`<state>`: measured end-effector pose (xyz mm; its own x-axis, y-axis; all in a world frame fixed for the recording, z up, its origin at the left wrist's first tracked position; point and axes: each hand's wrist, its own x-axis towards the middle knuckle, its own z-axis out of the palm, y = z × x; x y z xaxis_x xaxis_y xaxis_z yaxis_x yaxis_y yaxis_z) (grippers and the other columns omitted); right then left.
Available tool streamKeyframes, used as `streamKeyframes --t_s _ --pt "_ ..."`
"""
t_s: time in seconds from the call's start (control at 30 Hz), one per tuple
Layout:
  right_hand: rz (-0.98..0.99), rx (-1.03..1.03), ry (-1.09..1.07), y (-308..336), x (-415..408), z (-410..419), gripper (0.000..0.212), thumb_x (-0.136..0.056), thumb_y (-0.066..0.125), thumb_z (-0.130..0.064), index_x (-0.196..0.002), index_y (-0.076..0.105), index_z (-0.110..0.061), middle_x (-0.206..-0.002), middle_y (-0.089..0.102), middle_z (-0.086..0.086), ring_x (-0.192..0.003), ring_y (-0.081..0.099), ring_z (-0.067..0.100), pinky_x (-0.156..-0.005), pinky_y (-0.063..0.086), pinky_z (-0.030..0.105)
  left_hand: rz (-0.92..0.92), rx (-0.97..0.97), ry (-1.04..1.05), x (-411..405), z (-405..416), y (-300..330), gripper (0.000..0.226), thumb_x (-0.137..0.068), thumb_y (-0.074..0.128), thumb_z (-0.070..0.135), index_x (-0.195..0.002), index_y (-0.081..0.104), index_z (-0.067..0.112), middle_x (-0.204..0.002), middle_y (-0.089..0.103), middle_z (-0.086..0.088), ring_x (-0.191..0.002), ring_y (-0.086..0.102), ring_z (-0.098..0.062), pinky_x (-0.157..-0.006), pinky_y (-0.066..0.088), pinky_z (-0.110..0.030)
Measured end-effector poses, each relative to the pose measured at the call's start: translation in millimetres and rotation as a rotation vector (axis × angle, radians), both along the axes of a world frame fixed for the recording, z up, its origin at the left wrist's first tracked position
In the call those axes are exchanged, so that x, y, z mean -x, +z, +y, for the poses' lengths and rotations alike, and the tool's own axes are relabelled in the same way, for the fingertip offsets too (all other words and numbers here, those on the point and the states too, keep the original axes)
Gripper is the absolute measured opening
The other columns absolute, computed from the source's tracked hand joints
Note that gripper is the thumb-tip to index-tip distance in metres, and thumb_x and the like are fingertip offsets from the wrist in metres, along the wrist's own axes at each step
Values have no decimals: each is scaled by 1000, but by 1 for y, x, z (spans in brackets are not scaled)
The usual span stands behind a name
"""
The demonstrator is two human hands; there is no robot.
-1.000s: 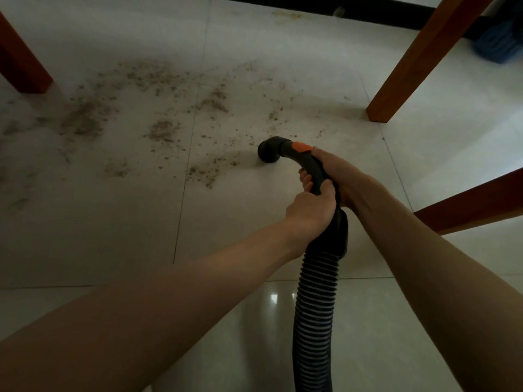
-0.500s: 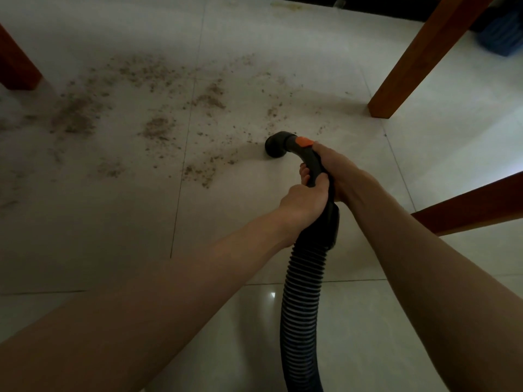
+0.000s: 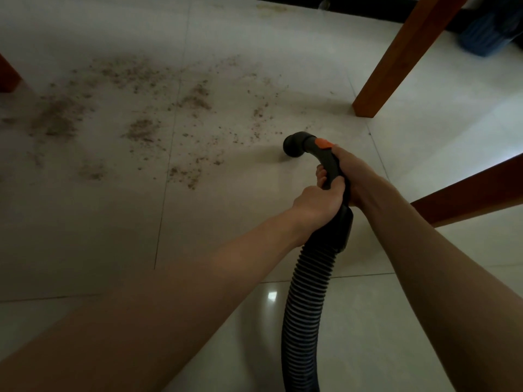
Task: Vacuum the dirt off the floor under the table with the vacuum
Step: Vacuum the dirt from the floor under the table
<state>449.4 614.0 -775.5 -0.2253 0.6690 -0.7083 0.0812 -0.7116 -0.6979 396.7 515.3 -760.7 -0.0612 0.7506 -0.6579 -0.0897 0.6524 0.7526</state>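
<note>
Barely begun, by the look of it. Both hands wrapped round the black vacuum handle (image 3: 328, 165): left hand (image 3: 318, 205) curled tight on the lower part where the handle meets the ribbed hose (image 3: 305, 306), right hand (image 3: 349, 172) gripping higher up, just behind the orange button (image 3: 323, 143). Nozzle (image 3: 294, 145) pointed down at the floor (image 3: 85, 236), mouth hidden on its far side (impossible to tell whether touching the tile or just above it). Sitting on a bare-looking patch of tile, right of the mess and near the front bench leg (image 3: 396, 58).

Most of the dirt (image 3: 192, 97) still there: brown crumbs and dusty smears spread across the tiles to the left of the nozzle, thickest in several clumps toward the middle and far left, with a loose trail of specks reaching almost to the nozzle. Nearest clump (image 3: 186, 174) lying left of the nozzle, a short sweep away. Hardly any sign of a cleaned lane through the mess, save perhaps the clean tile round the nozzle itself.

Left to do, then: nearly everything. Sweeping leftward across the scattered specks first, then the heavier patches, then on to the far clumps beside the other bench leg (image 3: 8, 75) at the left edge. Worth watching the hose (apt to drag through the crumbs on a long reach).
</note>
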Motion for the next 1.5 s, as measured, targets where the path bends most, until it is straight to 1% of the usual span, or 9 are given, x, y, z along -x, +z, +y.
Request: streamKeyframes --t_s 0.1,0.37,0.5,0.6,0.87,0.97,1.1,1.23,1.5 --pt "15 -14 -22 1 -6 4 48 -90 61 -37 -121 50 -2 -62 50 6 -35 47 11 -36 42 17 24 -12 -18 -3 6 -1 54 -93 36 56 -109 54 7 -97 62 -9 -83 63 -23 -71 52 -29" --pt "19 40 -9 -11 3 4 40 -90 60 -38 -109 53 -3 -62 49 5 -36 46 10 -36 42 17 33 11 -4 4 6 -12 51 -94 36 55 -108 53 8 -95 61 -8 -80 62 -21 -65 50 -26" --pt "37 37 42 -16 22 3 46 -89 63 -39 -114 53 -1 -58 49 5 -37 46 11 -36 42 19 75 19 22 18 3 -17 57 -93 35 56 -114 55 7 -98 63 -9 -82 62 -21 -65 49 -26" --pt "44 46 103 -21 37 3 46 -87 64 -41 -109 53 -2 -54 50 4 -36 46 12 -37 42 19 98 25 54 29 -1 -20 59 -94 34 57 -115 56 6 -96 63 -8 -81 62 -21 -66 50 -27" --pt "60 40 214 -23 66 -5 43 -88 63 -41 -105 51 -3 -52 50 4 -35 47 13 -37 42 19 150 45 135 49 -9 -23 60 -94 33 57 -118 54 6 -106 63 -10 -93 63 -26 -85 52 -34" --pt "52 41 185 -22 68 -8 41 -90 62 -40 -103 52 -2 -52 50 4 -34 46 12 -37 41 18 144 51 126 51 -10 -22 58 -94 33 56 -116 55 7 -103 63 -10 -90 63 -25 -79 51 -31" --pt "65 57 96 -20 60 -6 43 -91 60 -39 -110 52 -1 -58 49 5 -34 46 12 -36 41 18 130 47 92 47 -8 -18 57 -93 35 56 -113 57 8 -100 64 -10 -86 64 -24 -74 51 -30" --pt "115 89 83 -18 48 -5 38 -93 56 -37 -106 50 -2 -62 47 4 -37 46 10 -36 41 18 87 41 66 40 -7 -14 52 -94 35 54 -111 54 8 -92 61 -8 -78 62 -21 -65 51 -27" --pt "111 90 174 -19 60 -12 36 -93 54 -38 -95 52 -2 -56 49 3 -36 46 9 -36 42 17 124 27 92 46 -13 -17 53 -96 32 53 -113 52 8 -97 60 -9 -82 60 -21 -68 48 -27"
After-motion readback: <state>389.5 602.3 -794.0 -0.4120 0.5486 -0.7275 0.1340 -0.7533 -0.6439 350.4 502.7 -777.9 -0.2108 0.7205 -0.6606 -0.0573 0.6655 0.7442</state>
